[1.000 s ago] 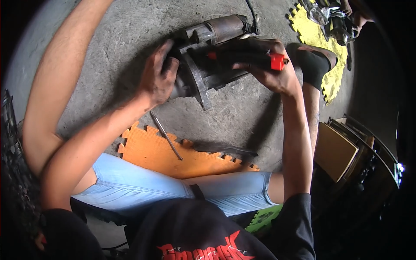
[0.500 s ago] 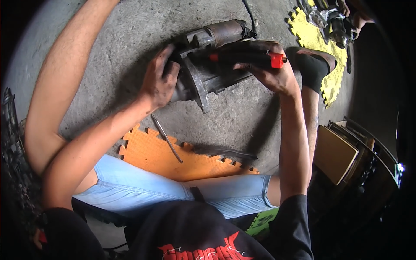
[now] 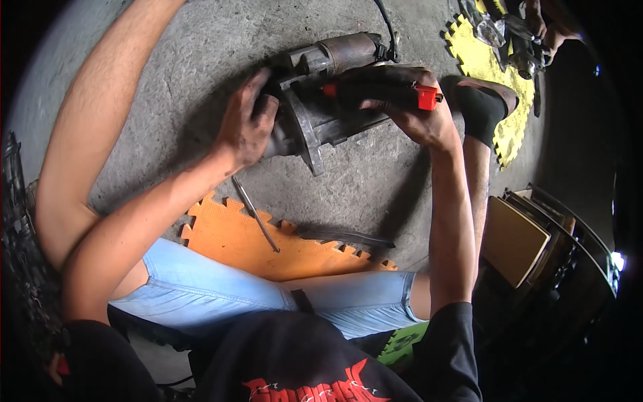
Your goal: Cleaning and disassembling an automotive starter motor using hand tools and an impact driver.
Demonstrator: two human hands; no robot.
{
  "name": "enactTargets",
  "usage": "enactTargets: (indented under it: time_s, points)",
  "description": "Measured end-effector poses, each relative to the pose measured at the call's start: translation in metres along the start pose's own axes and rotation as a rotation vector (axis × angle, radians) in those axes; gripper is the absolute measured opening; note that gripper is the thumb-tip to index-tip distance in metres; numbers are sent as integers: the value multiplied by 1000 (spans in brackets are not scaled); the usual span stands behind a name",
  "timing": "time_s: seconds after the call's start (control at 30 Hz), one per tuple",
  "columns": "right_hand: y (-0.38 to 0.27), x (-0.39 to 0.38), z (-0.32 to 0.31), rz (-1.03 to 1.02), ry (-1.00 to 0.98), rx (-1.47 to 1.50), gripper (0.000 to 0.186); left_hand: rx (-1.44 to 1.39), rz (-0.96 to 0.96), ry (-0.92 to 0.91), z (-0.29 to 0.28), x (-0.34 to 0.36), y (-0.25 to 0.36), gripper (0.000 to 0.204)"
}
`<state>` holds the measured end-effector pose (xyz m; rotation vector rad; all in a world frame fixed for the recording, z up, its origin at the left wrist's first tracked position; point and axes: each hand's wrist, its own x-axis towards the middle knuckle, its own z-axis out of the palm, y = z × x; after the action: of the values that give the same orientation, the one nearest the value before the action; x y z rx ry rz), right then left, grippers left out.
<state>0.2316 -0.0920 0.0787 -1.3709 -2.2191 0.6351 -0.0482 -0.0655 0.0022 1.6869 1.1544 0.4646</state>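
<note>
A grimy metal starter motor (image 3: 308, 127) lies on the concrete floor in front of me, with its rusty cylindrical solenoid (image 3: 348, 52) on the far side. My left hand (image 3: 248, 124) is wrapped around the motor's left end, next to the flange, steadying it. Over the motor's right part, my right hand (image 3: 418, 100) grips a black-and-red handheld tool (image 3: 388, 95). One red end of it points left towards the flange, and the other sticks out by my thumb. Its exact kind I cannot make out, and its left tip is hard to see against the dark housing.
A thin metal rod (image 3: 256, 216) lies partly on an orange foam mat (image 3: 231, 241), near a black strip (image 3: 348, 236). At the far right, another person's hands (image 3: 552, 37) are among parts on a yellow mat (image 3: 469, 43). Flat boards (image 3: 516, 241) stand at right.
My right hand and the tool have shifted down very slightly. My left hand and the starter motor hold their place. The other person's hands have moved a little.
</note>
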Motion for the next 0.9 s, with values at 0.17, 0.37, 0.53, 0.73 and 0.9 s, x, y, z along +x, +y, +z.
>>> enactTargets:
  time_s: [0.17,0.37,0.53,0.73,0.9]
  points:
    - [0,-7,7,165,21,348,22,-35,59,65,3,0,-5,52]
    - [-3,-7,6,186,63,138,24,88,235,56,5,2,-28,51]
    - [-18,-5,8,354,114,344,22,31,135,86,7,0,-22,50]
    - [-8,-17,14,332,115,379,23,-4,85,58,6,1,-18,50]
    - [-9,-9,-9,384,117,450,20,163,230,69,9,1,-36,51]
